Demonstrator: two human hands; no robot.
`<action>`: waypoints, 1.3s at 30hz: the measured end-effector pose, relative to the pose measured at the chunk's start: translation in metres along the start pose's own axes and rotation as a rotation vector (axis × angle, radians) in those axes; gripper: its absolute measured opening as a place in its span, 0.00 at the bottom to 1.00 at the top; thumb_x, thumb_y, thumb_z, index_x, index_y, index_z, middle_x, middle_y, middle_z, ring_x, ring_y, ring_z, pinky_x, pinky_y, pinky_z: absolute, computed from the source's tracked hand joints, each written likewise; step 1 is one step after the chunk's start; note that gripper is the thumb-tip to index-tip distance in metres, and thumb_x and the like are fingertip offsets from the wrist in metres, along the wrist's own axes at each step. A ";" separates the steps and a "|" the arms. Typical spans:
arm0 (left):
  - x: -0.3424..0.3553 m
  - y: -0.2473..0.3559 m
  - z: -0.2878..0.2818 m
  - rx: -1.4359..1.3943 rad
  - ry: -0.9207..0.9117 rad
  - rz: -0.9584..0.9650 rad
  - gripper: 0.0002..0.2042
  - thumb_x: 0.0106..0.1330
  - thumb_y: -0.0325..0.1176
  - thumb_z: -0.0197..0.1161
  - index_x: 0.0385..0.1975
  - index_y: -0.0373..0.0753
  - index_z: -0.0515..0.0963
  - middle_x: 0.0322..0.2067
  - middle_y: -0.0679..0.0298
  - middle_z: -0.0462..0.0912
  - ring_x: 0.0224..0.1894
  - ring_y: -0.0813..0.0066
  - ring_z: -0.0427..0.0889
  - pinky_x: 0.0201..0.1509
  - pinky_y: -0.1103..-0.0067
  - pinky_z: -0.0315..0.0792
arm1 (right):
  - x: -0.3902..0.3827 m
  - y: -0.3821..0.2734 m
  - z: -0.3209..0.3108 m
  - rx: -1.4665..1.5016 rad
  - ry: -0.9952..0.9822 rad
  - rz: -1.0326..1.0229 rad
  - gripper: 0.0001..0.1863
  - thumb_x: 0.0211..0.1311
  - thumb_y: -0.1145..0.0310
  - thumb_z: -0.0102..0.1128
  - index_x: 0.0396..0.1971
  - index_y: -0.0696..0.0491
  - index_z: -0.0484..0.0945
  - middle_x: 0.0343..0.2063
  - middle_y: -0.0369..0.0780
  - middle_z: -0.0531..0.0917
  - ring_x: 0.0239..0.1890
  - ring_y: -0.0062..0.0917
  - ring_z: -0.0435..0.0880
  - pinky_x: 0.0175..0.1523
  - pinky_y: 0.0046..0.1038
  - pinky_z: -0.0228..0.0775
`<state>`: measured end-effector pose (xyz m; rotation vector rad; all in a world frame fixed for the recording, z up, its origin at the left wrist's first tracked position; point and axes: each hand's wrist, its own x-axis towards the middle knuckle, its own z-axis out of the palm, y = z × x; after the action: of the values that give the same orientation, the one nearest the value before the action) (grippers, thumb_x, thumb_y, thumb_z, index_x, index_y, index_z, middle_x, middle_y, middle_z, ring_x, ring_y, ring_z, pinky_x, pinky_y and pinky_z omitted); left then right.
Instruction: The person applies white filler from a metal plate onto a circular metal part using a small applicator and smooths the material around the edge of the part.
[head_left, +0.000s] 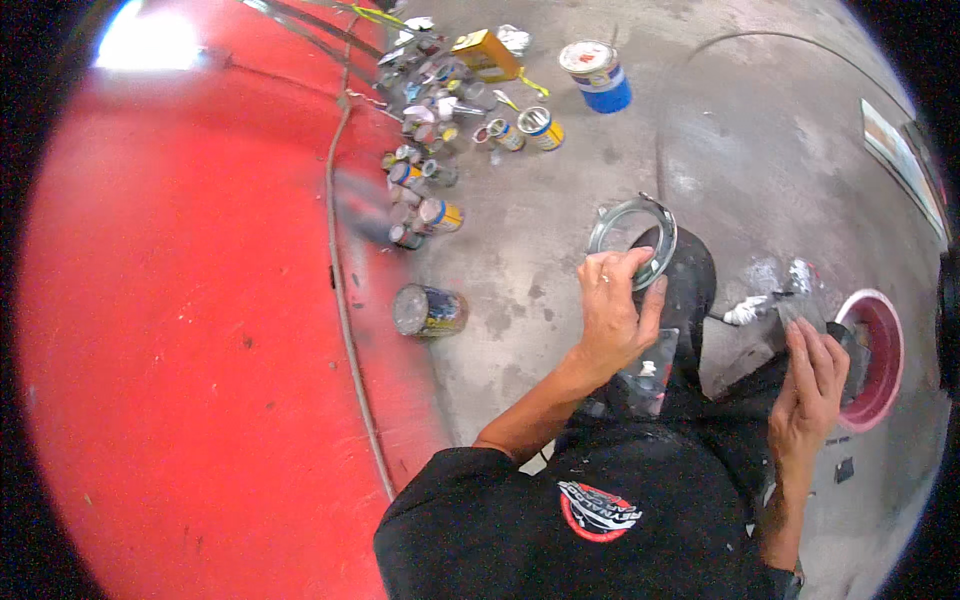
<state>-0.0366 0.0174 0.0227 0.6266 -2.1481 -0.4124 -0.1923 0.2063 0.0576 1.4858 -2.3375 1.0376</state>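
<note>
My left hand [618, 315] pinches a round, glassy grey ring [602, 232] by its near edge, thumb and fingers closed on the rim. The ring has small tabs on its outer edge and is held up over my dark-clothed leg [692, 275]. To the right, my right hand [808, 385] has its fingers pressed together on a thin grey sheet [798, 312]; whether it is sandpaper, I cannot tell. This hand is apart from the ring and close to a pink tub [894, 350].
A crumpled white rag [745, 310] lies on the floor beyond my right hand. Several paint cans and jars crowd along the red wall [200, 330], with a lone can [430, 311] nearer me. A blue-and-white pail [600, 85] stands farther off. A hose [770, 34] curves across the floor.
</note>
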 end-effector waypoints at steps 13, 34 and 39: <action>-0.021 -0.020 0.009 -0.128 -0.288 -0.237 0.18 0.63 0.26 0.58 0.51 0.35 0.65 0.38 0.55 0.71 0.42 0.60 0.71 0.49 0.70 0.66 | -0.010 0.006 0.004 0.069 -0.044 0.026 0.23 0.48 0.86 0.51 0.46 0.56 0.79 0.48 0.41 0.79 0.50 0.38 0.73 0.57 0.34 0.64; -0.021 -0.022 0.014 -0.122 -0.294 -0.208 0.15 0.63 0.27 0.60 0.48 0.36 0.68 0.39 0.52 0.76 0.40 0.61 0.77 0.46 0.71 0.70 | -0.007 0.011 0.004 0.067 -0.058 0.053 0.22 0.47 0.84 0.53 0.44 0.56 0.81 0.46 0.40 0.80 0.47 0.36 0.73 0.55 0.33 0.65; -0.022 -0.025 0.016 -0.130 -0.287 -0.169 0.15 0.62 0.25 0.60 0.47 0.35 0.69 0.40 0.52 0.75 0.41 0.60 0.77 0.46 0.72 0.70 | -0.006 0.011 0.003 0.066 -0.058 0.049 0.22 0.47 0.84 0.53 0.44 0.55 0.81 0.46 0.40 0.80 0.47 0.36 0.74 0.54 0.33 0.65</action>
<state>-0.0305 0.0106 -0.0129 0.7120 -2.3216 -0.7671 -0.1981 0.2115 0.0470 1.5081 -2.4127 1.1091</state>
